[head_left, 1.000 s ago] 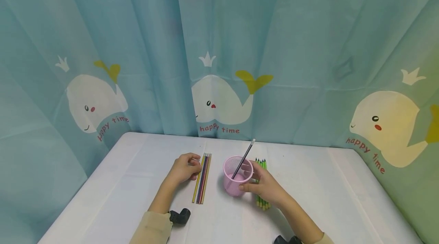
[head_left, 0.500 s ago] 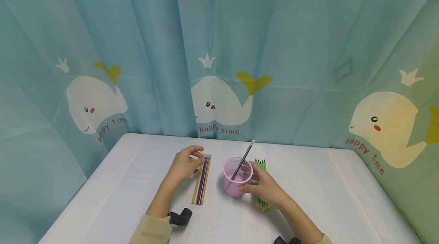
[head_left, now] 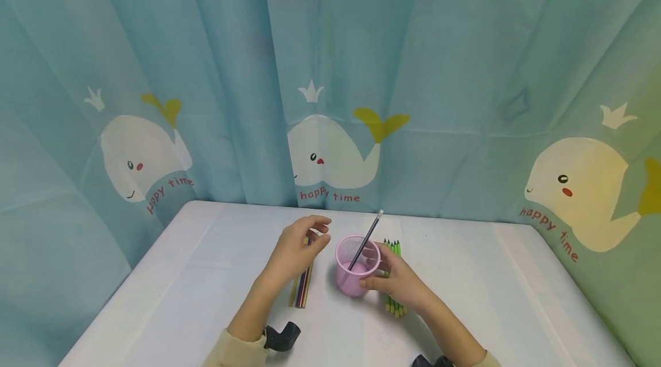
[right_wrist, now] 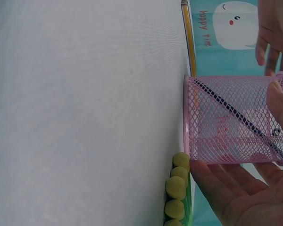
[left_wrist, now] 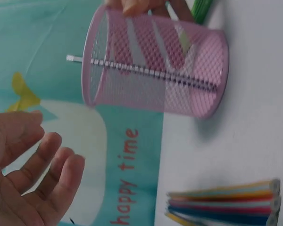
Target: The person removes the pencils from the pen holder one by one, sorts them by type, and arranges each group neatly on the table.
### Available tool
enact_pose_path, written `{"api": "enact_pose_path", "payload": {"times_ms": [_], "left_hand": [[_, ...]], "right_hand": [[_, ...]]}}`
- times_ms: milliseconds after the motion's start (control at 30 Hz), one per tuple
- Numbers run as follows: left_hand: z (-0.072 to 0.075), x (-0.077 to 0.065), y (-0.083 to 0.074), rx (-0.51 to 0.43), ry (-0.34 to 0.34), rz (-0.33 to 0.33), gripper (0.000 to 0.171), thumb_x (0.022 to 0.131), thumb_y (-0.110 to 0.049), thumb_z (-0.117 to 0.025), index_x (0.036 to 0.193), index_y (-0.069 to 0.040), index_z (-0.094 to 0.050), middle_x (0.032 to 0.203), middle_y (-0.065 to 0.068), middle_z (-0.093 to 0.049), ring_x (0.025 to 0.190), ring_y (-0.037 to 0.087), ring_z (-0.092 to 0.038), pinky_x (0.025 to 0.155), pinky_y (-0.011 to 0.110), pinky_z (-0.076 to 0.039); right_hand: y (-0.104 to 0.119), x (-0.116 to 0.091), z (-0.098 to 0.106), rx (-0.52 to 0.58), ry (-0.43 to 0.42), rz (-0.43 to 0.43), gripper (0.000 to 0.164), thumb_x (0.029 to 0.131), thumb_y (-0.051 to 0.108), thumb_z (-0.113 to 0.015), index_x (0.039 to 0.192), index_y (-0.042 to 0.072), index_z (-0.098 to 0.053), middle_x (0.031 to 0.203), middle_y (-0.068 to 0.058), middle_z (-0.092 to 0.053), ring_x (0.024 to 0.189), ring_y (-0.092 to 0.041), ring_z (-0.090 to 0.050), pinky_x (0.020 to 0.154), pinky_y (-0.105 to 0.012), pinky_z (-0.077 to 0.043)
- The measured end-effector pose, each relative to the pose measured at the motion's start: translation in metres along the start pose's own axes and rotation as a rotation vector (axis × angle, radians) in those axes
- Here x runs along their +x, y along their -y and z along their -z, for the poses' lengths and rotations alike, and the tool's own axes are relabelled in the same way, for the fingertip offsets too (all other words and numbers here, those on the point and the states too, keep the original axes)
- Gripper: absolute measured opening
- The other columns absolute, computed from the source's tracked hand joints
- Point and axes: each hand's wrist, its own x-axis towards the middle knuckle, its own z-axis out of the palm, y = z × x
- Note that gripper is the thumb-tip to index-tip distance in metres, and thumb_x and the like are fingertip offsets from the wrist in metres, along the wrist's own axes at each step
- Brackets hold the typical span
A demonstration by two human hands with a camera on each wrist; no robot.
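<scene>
A pink mesh pencil cup (head_left: 352,282) stands upright on the table, with one dark pencil (head_left: 368,238) leaning inside it. My right hand (head_left: 400,282) grips the cup from its right side, thumb in front and fingers behind. Raised over the far part of several coloured pencils (head_left: 303,287), my left hand (head_left: 296,248) has loosely bent fingers and holds nothing; in the left wrist view the left hand (left_wrist: 35,179) is apart from the cup. Under and behind the right hand lie several green pencils (head_left: 396,305), partly hidden by it.
The white table (head_left: 465,275) reaches back to a blue-green curtain (head_left: 454,69) printed with whales. A black wrist mount (head_left: 281,337) sits on the left wrist, and another black mount (head_left: 432,361) shows at the bottom edge by the right wrist.
My left hand has lifted away from the coloured pencils and moved right, toward the cup. The right hand, the cup and the pencil in it have stayed in place.
</scene>
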Motion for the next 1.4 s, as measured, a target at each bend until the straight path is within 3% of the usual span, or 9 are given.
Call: {"api": "enact_pose_path", "payload": {"times_ms": [167, 267, 600, 767, 1000, 1400], "left_hand": [[-0.011, -0.003, -0.009, 0.063, 0.022, -0.101, 0.025, 0.101, -0.024, -0.06, 0.125, -0.018, -0.065, 0.12, -0.002, -0.064, 0.107, 0.016, -0.061, 0.083, 0.034, -0.058], [-0.018, -0.004, -0.012, 0.089, 0.046, -0.14, 0.027, 0.101, -0.03, -0.059, 0.125, -0.019, -0.065, 0.127, -0.002, -0.06, 0.116, 0.02, -0.056, 0.092, 0.039, -0.055], [-0.039, -0.007, -0.015, 0.233, 0.15, -0.21, 0.039, 0.101, -0.044, -0.055, 0.134, -0.025, -0.061, 0.151, 0.004, -0.043, 0.137, 0.032, -0.04, 0.107, 0.058, -0.043], [-0.051, -0.008, -0.016, 0.376, 0.177, -0.246, 0.045, 0.101, -0.048, -0.051, 0.14, -0.027, -0.057, 0.157, 0.007, -0.038, 0.142, 0.039, -0.035, 0.109, 0.064, -0.038], [-0.064, -0.014, -0.014, 0.616, 0.196, -0.27, 0.057, 0.101, -0.061, -0.035, 0.148, -0.031, -0.048, 0.161, 0.008, -0.032, 0.142, 0.046, -0.033, 0.107, 0.064, -0.041], [-0.062, -0.017, -0.014, 0.662, 0.146, -0.254, 0.068, 0.101, -0.064, -0.031, 0.149, -0.018, -0.046, 0.155, 0.008, -0.04, 0.139, 0.039, -0.04, 0.107, 0.059, -0.044]], "right_hand": [[0.001, 0.001, 0.001, -0.01, 0.005, -0.001, 0.076, 0.08, 0.017, -0.083, 0.145, 0.01, -0.044, 0.146, -0.02, -0.051, 0.13, -0.042, -0.052, 0.109, -0.057, -0.042], [0.002, 0.001, 0.001, -0.014, 0.006, 0.003, 0.076, 0.08, 0.017, -0.083, 0.145, 0.01, -0.044, 0.146, -0.019, -0.05, 0.13, -0.043, -0.052, 0.109, -0.057, -0.042], [0.003, 0.003, 0.001, -0.041, 0.013, 0.014, 0.075, 0.083, 0.017, -0.081, 0.147, 0.01, -0.042, 0.143, -0.017, -0.052, 0.127, -0.04, -0.054, 0.106, -0.054, -0.047], [0.002, 0.002, 0.002, -0.039, 0.025, 0.028, 0.075, 0.085, 0.02, -0.08, 0.148, 0.012, -0.04, 0.144, -0.017, -0.051, 0.126, -0.038, -0.055, 0.105, -0.052, -0.049], [0.001, -0.002, 0.003, -0.029, 0.037, 0.034, 0.074, 0.086, 0.015, -0.077, 0.149, 0.008, -0.038, 0.139, -0.019, -0.053, 0.128, -0.043, -0.052, 0.105, -0.053, -0.048], [-0.001, -0.001, 0.002, -0.02, 0.03, 0.029, 0.076, 0.085, 0.016, -0.078, 0.15, 0.01, -0.038, 0.146, -0.022, -0.048, 0.128, -0.043, -0.053, 0.107, -0.053, -0.047]]}}
